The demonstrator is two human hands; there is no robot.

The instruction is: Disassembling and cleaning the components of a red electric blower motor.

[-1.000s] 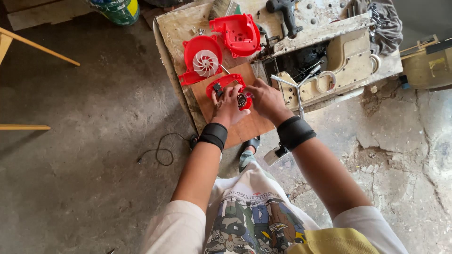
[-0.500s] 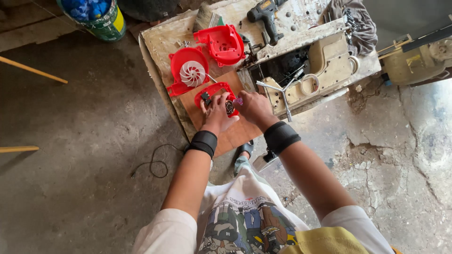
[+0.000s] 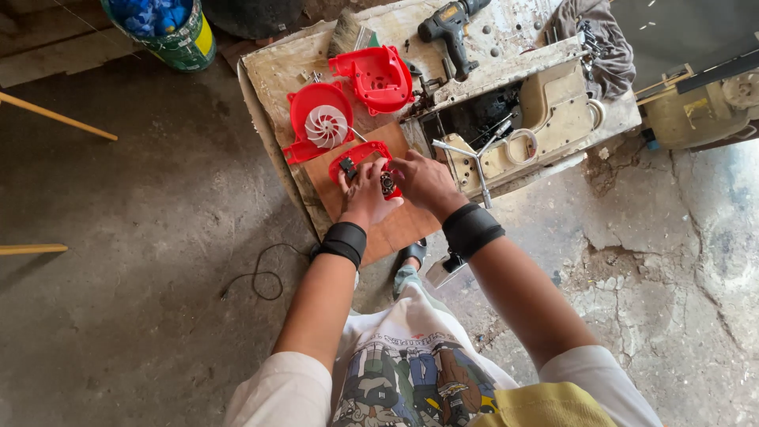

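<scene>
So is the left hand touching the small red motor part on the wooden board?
Touching. The head view shows the left hand with its fingers wrapped over the red motor part, no gap visible.

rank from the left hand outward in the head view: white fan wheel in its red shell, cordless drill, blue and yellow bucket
1. White fan wheel, just beyond the left hand, slightly to its left.
2. Cordless drill, far edge of the bench, to the right.
3. Bucket, on the floor, far left corner.
</scene>
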